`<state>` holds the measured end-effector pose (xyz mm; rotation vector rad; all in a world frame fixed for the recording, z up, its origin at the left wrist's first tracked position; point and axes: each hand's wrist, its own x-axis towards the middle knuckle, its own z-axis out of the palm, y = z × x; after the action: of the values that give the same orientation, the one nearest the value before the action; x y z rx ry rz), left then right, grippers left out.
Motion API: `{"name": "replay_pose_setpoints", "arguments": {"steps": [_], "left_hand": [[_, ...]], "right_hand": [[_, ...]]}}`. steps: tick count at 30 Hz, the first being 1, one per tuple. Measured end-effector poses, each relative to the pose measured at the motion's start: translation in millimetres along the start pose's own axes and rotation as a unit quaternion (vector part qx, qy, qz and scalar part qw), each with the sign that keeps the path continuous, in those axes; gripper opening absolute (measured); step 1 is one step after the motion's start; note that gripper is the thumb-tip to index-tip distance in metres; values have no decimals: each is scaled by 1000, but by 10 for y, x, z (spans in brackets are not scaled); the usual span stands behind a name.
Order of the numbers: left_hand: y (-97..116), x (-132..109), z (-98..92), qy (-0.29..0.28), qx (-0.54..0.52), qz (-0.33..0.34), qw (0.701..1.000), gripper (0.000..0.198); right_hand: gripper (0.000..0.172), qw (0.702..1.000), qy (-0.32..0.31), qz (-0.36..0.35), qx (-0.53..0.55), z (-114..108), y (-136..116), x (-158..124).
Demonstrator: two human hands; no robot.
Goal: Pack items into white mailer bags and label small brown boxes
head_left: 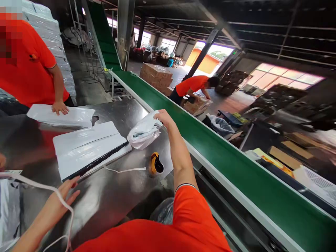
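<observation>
Two bare hands work over a stainless steel bench (105,206), seen from the head camera. The right hand (163,118) reaches forward, its fingers (159,114) clenched around the gathered top of a white plastic bag (144,132), which hangs just above the bench beside the green conveyor belt (236,168). The left hand (63,199) is open, with its fingers spread and grasping nothing, and a white strap (46,187) lies against it. Between the two hands sits a yellow and black object (156,163), too unclear to name, with a loose white cord (124,170) running toward it. Left of the bag lies a stack of white mailers (89,150) with a dark edge. A co-worker's hand (61,107) presses on another white mailer (60,117) farther along the bench. Beyond the conveyor belt, a person in an orange shirt (191,85) bends over cardboard cartons (196,106).
</observation>
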<state>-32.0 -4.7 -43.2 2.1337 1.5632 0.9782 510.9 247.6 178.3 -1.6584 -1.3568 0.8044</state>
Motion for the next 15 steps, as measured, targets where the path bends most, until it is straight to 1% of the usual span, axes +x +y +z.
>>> {"name": "replay_pose_setpoints", "arguments": {"steps": [1,3,4,5,6,8,9,10,11,12,13,14,15], "left_hand": [[80,146,-53,16,0,40,999,49],[308,422,-103,22,7,113,993,62],[455,548,-91,36,1,134,990,69],[619,664,-54,43,-12,147,988,81],[791,768,4,35,-32,151,987,98],[1114,933,157,-2,-95,140,986,132],[1239,986,237,-36,-134,130,982,143],[1329,1013,308,-71,-175,113,975,148],[1375,1014,364,-111,-216,94,966,145],[1377,987,400,-148,-251,71,954,132],[1339,937,411,-175,-280,45,943,113],[1267,871,397,-187,-297,16,936,92],[1173,796,356,-177,-304,-12,936,73]], "right_hand": [[21,999,-45,-2,-3,-41,-97,-200],[21,991,-133,-3,-14,-23,-247,-618],[21,986,-167,-2,-21,44,-306,-824],[20,979,-201,1,-29,152,-356,-1022],[19,971,-237,4,-40,301,-400,-1211],[18,946,-317,0,-74,701,-470,-1562],[19,929,-357,-10,-94,935,-496,-1725],[20,911,-395,-24,-112,1173,-517,-1875],[21,895,-427,-39,-125,1398,-533,-2010],[21,883,-448,-46,-131,1592,-545,-2124],[19,877,-462,-50,-123,1739,-552,-2215],[15,879,-464,-50,-96,1828,-555,-2280],[9,888,-453,-54,-53,1852,-549,-2321]]}}
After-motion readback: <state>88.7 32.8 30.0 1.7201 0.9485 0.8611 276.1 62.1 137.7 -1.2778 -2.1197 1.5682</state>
